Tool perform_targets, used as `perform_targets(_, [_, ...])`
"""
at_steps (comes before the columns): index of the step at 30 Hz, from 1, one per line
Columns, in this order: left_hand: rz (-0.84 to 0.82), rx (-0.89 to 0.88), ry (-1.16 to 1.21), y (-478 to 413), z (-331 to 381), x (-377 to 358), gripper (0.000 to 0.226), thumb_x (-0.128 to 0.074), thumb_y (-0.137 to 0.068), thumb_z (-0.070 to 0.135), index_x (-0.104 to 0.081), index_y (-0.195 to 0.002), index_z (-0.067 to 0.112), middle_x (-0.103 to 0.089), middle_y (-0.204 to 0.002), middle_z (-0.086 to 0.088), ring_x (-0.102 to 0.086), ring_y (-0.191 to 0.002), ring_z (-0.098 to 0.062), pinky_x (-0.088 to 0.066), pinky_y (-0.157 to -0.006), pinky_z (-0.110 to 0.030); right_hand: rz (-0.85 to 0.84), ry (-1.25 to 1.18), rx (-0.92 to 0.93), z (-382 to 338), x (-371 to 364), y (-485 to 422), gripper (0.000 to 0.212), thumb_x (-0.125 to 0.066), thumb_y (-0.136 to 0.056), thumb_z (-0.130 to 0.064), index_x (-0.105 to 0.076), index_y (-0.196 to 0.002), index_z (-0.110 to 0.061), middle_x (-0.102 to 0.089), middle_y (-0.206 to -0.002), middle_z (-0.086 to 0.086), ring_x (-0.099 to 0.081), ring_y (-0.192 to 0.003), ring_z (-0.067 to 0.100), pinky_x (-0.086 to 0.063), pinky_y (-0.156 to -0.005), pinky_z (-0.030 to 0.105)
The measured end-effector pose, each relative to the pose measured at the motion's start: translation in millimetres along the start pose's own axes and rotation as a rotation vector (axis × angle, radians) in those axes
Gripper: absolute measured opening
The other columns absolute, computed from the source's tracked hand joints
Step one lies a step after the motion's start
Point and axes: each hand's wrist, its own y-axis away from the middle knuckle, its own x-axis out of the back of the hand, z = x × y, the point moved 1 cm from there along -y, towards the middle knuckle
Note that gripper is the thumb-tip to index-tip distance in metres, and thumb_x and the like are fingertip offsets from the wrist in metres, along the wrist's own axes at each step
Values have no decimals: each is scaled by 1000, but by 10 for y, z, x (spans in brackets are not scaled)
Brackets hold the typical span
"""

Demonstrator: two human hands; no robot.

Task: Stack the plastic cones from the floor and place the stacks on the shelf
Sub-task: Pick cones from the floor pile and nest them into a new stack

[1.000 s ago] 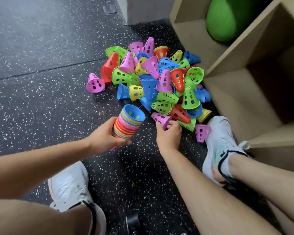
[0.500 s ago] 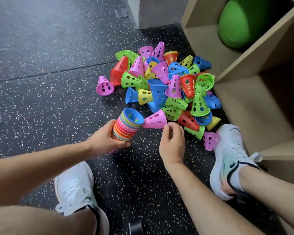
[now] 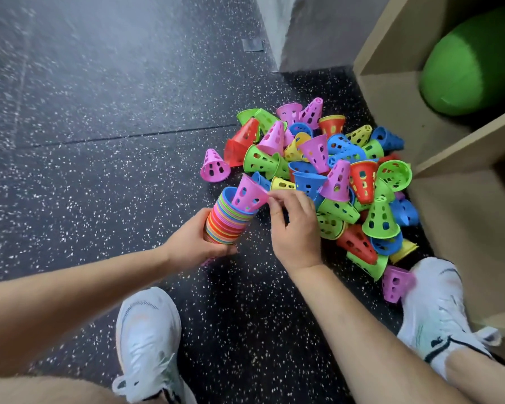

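the left hand point(image 3: 197, 239) has its fingers curled round the lower part of the stack point(image 3: 228, 221), holding it tilted just above the floor point(image 3: 99, 170), open mouth facing up and away from the palm. the right hand point(image 3: 292, 225), just beside it, pinches a pink cone point(image 3: 250, 195) by its edge between thumb and fingertips. the cone sits tilted at the mouth of the stack and, as far as i can judge, is not yet pushed home. beyond the right hand, on its outer side, lies the pile point(image 3: 359, 182) of loose cones, jumbled against one another on the floor, and past it stands the shelf point(image 3: 455, 158). the cones look thin, hollow and full of holes, so i expect them to be very light, a little springy and smooth enough to slide into each other. a two-finger pinch at the rim seems enough for one. the stack is likely heavier and could bend or come apart in the middle, so a full wrap low down, with the other hand steadying the top, looks the safer hold for carrying it.
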Motion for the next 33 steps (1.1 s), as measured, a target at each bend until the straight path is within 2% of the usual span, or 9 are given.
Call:
perform_targets(2, [12,0,33,-18,8,54,72,-98,-67,25,-51,-122,23,-71,-83,-4,-61,-52,-10,-51,-53,-34,-39,-36,-9,-51,-94,-78,11,-62,-96,-17,-70,-103,-14,-66,-100,-1,-59,-97,20,-47,-90,35])
perform_targets(5, [43,16,77,-42,21,130,66,-94,-73,14,-50,-122,18,-69,-76,-3,-59,-52,-15,-50,-50,-34,-105,-75,-32,-107,-242,-192,11,-61,-97,-19,-70,-104,-17,-66,-102,-3,-59,-98,20,-47,-91,36])
perform_targets(9, [75,24,120,-91,-41,269,62,-93,-74,13,-50,-118,19,-67,-66,0,-56,-50,-20,-47,-48,-34,-227,-121,-2,-233,-425,-332,16,-58,-97,-15,-69,-109,-18,-67,-104,-7,-55,-101,13,-40,-93,20])
perform_targets(12, [110,32,126,-136,-140,403,66,-96,-70,21,-51,-118,23,-69,-70,3,-58,-51,-7,-49,-53,-31,-350,-194,-27,-341,-585,-444,20,-55,-98,-14,-68,-113,-19,-65,-109,-8,-54,-105,6,-41,-91,14])
perform_targets(14, [123,43,125,-157,-222,489,70,-96,-65,30,-51,-118,26,-69,-70,7,-58,-52,-2,-48,-57,-30,-322,-217,-42,-325,-733,-537,21,-55,-97,-11,-68,-112,-15,-59,-117,-5,-56,-107,8,-48,-90,20])
perform_targets(17, [149,65,128,-163,-306,589,72,-95,-60,37,-51,-116,29,-69,-71,4,-59,-55,-8,-51,-59,-40,-352,-68,-76,-196,-990,-710,24,-51,-96,-9,-68,-113,-13,-57,-121,-1,-54,-114,16,-46,-100,36])
perform_targets(21, [125,67,216,-157,-328,648,67,-91,-66,26,-48,-117,21,-67,-69,-13,-57,-55,-25,-52,-56,-42,-566,184,-46,-101,-1230,-882,34,-47,-96,-8,-66,-124,-12,-51,-142,2,-39,-130,24,-26,-113,31])
perform_targets(25, [108,68,231,-169,-366,685,66,-92,-69,24,-48,-117,20,-65,-62,-10,-56,-54,-25,-51,-57,-41,-689,340,-35,-122,-1341,-965,40,-44,-98,-14,-59,-134,-16,-43,-152,-5,-33,-131,24,-29,-114,39])
perform_targets(33, [109,70,210,-151,-344,674,70,-92,-63,30,-48,-117,21,-66,-64,-9,-55,-53,-24,-51,-57,-42,-542,321,-20,-131,-1213,-972,48,-53,-90,-3,-54,-137,-12,-55,-132,3,-40,-120,28,-30,-105,38])
